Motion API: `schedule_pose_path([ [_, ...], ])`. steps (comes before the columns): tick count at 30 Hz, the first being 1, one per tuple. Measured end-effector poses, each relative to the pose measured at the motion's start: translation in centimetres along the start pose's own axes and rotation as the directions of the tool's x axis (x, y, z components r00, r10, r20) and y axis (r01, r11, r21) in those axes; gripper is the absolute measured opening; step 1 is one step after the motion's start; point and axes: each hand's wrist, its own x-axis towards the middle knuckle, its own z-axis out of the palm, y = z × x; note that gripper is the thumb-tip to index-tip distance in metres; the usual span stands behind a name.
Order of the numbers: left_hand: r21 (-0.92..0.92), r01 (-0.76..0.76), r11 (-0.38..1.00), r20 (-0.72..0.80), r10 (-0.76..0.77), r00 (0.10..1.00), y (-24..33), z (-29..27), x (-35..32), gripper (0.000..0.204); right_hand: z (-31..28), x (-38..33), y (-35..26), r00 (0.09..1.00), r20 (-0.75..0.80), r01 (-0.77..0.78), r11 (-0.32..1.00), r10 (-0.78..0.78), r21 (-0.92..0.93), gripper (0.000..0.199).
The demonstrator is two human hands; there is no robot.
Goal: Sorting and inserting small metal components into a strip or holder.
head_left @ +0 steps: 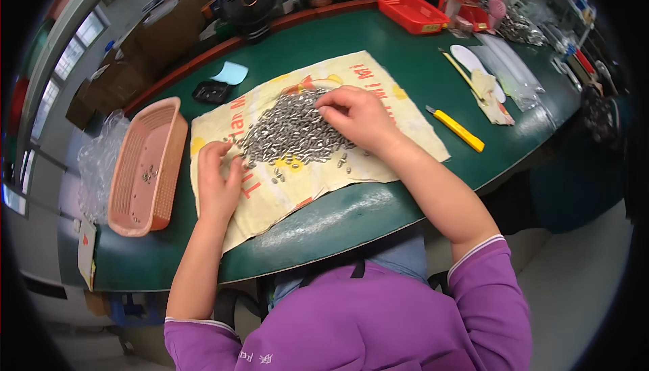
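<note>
On the printed cream cloth, we judge the heaped silvery oval metal pieces light, slippery, best pinched mid-body; our left hand is spread; whether our right hand pinches any, we cannot tell

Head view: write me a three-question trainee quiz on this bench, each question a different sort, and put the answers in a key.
1. True or false: the pink basket stands to the left of the pale yellow cloth.
2. Multiple choice: what colour is the handle of the cutter knife lying to the right of the cloth?
A) green
B) yellow
C) red
3. Short answer: which of the person's hands reaches over the pile of small metal pieces, and where is the other?

Key:
1. True.
2. B.
3. The right hand; the left hand is by the pile's left edge.
</note>
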Motion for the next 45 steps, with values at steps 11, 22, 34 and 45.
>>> schedule_pose_path([
  [11,0.120,0.142,0.983,0.112,-0.155,0.981,-2.3,-0.1,-0.6,0.041,0.5,0.3,1.2,0.999,-0.011,0.050,0.999,-0.050,0.018,0.016],
  [22,-0.231,0.217,0.948,0.228,-0.164,0.960,-1.5,0.6,-1.0,0.036,0.9,-0.4,1.1,0.986,0.095,0.133,0.989,-0.139,0.060,0.014],
  [34,-0.192,0.065,0.979,0.296,-0.005,0.955,1.8,-0.8,-0.9,0.051,2.1,-2.9,-2.3,0.838,0.359,0.386,0.911,-0.411,0.143,0.016],
  [45,0.379,-0.109,0.919,0.565,-0.137,0.814,2.2,-6.9,-5.6,0.083,1.0,-5.6,-5.6,0.596,0.636,0.461,0.857,-0.490,0.229,0.035],
])
